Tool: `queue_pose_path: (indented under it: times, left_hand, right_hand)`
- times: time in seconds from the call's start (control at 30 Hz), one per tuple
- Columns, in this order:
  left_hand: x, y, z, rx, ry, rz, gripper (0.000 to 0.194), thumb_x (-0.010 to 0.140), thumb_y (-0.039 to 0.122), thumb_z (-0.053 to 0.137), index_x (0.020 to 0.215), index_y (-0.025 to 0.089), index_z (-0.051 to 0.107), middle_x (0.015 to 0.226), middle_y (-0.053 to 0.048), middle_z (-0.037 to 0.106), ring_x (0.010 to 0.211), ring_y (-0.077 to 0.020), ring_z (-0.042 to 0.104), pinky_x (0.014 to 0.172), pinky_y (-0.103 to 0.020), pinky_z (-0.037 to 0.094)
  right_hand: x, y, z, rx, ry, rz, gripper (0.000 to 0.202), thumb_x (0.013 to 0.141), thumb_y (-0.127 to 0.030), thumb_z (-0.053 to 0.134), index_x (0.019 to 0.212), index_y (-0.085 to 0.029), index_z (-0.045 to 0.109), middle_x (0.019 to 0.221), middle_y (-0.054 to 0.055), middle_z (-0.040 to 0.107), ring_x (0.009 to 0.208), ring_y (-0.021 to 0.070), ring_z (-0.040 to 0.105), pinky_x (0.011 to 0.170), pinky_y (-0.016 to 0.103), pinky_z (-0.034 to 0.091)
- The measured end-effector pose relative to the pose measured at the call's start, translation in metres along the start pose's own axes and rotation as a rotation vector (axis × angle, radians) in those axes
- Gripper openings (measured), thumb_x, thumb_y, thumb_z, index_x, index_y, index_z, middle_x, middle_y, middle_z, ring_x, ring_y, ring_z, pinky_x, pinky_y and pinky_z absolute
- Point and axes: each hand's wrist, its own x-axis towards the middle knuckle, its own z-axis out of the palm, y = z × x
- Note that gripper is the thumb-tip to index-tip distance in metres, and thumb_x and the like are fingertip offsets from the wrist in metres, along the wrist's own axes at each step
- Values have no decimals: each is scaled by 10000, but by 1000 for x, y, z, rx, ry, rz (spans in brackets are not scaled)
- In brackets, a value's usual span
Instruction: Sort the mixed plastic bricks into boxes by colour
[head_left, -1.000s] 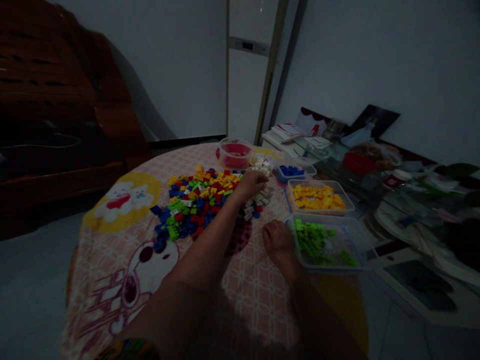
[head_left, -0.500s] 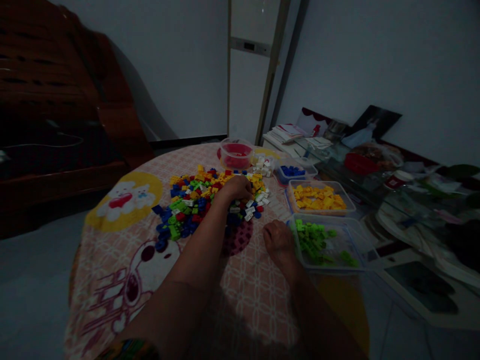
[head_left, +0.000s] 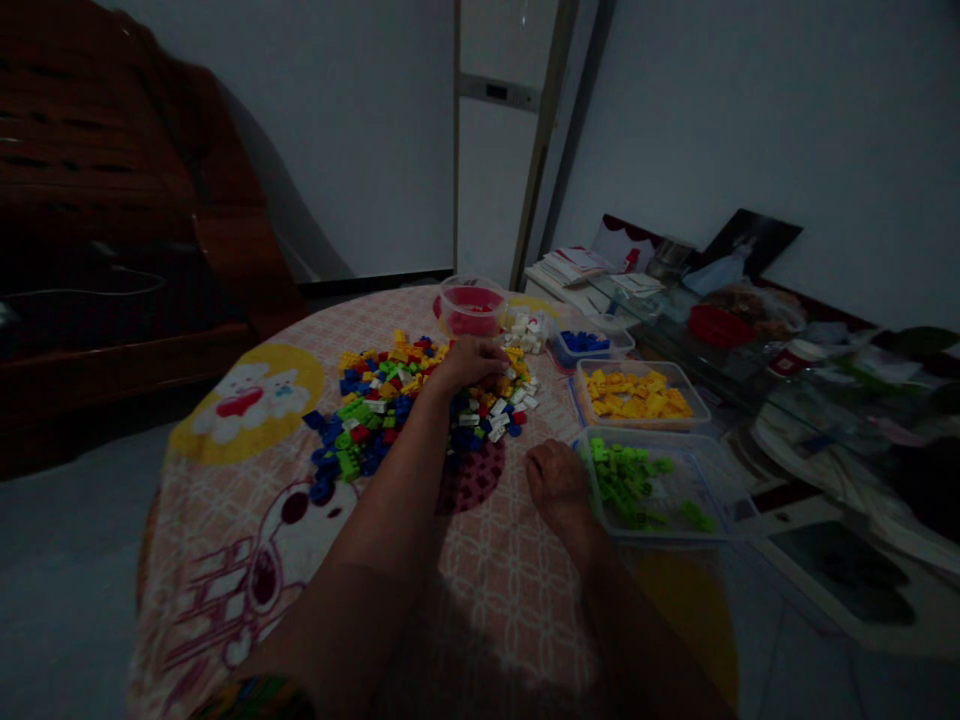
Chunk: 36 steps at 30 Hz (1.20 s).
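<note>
Bricks lie heaped beneath and leftward of the left hand, nearer it than the right hand; whether either grip is closed, I cannot tell.

Cloth-covered table with mixed bricks, white bricks, plastic containers.

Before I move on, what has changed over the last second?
The left hand moved left, from beside the white bricks to over the mixed brick pile; whether it gripped or released anything is unclear. The right hand and green-brick box stayed put.
</note>
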Motion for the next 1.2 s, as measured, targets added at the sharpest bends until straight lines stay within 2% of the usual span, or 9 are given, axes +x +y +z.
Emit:
queue_pose_path:
  times: [0.17,0.33,0.53,0.6,0.7,0.83,0.93,1.03,1.2]
  left_hand:
    - [10,4,37,-340,13,-31,149,654,152,755,782,87,716,578,18,647,515,-82,573,566,-206,487]
    - [15,9,82,-522,-71,16,187,644,144,781,812,91,721,592,17,653,515,-80,586,574,-209,502]
    - [16,3,126,-528,-166,42,189,685,131,731,872,105,740,638,-2,688,556,-99,617,606,-220,518]
    - [17,2,135,-491,-199,64,206,691,136,729,895,107,745,656,-7,696,570,-104,625,626,-228,527]
    - [17,0,143,-380,-215,168,267,681,135,739,947,119,755,757,-30,740,675,-129,672,701,-242,545]
    - [18,-2,142,-364,-236,256,332,728,166,707,1056,126,740,1006,-98,766,853,-192,719,802,-305,567]
    - [22,-5,131,-338,-202,270,348,748,187,690,1086,118,732,1096,-132,749,903,-220,721,834,-347,570]
    - [26,-7,108,-206,-107,282,346,715,168,693,1055,123,744,1048,-109,759,914,-206,708,862,-334,554]
    - [27,-12,52,-28,77,180,308,690,135,649,981,126,751,854,-35,755,761,-152,679,742,-260,539]
  right_hand:
    - [1,-2,-2,8,4,10,160,914,-179,509,831,-185,645,867,64,626,849,195,536,799,304,362]
    - [2,-5,-6,-4,-29,28,175,911,-168,504,841,-183,664,889,74,646,874,204,552,817,310,370]
    - [5,-5,-6,-22,-37,37,192,913,-175,505,832,-178,679,887,79,662,865,207,565,813,313,381]
    - [5,-4,-4,-19,-28,28,195,915,-179,505,833,-182,682,888,79,665,872,207,569,819,312,385]
    - [6,-3,-3,-13,-25,23,191,912,-174,512,850,-178,692,903,83,670,893,208,575,832,312,388]
    - [6,-3,-4,-14,-42,34,187,911,-176,516,849,-176,692,889,80,667,882,209,575,826,311,391]
    - [5,-3,-5,-24,-36,36,200,914,-173,498,832,-183,680,875,75,658,861,207,565,809,311,385]
    - [4,-3,-5,-24,-34,34,196,910,-170,493,822,-186,666,867,71,649,858,205,557,804,308,377]
    - [2,-2,-5,-5,-27,22,170,908,-175,503,819,-192,647,869,66,635,862,201,546,805,308,367]
